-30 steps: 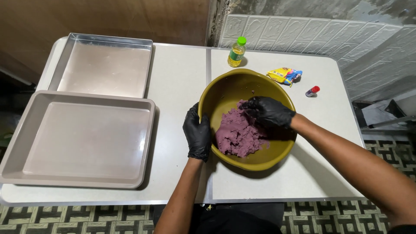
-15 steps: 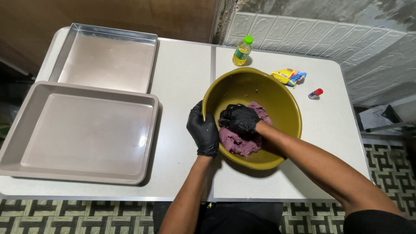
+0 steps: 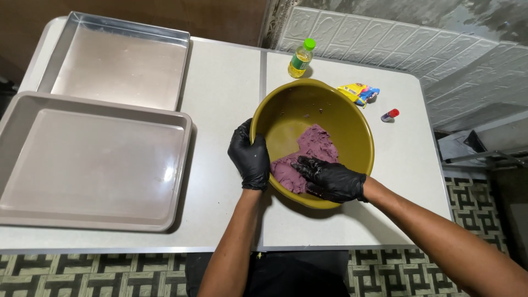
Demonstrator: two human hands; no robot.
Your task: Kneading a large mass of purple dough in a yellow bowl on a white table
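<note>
Two shallow metal baking trays lie at the left of the white table [image 3: 220,99], the near tray [image 3: 88,159] in front of the far tray [image 3: 118,63], their edges just overlapping; neither holds anything. Right of them sits a wide olive-yellow bowl [image 3: 324,104], and inside it lies a flattened mass of purple dough [image 3: 308,151] spread over the near side of its floor, with a few purple smears on the inner wall. Behind the bowl stands a small yellow bottle with a green cap [image 3: 301,58]; a bright snack packet [image 3: 360,92] touches the rim at the back right, and a little red-capped tube [image 3: 389,115] lies just beyond.

The left hand [image 3: 250,157], in a black glove, is curled closed over the bowl's left rim, gripping it. The right hand [image 3: 330,177], also gloved, is spread fairly flat with fingers loosely apart, pressing on the near edge of the dough.
</note>
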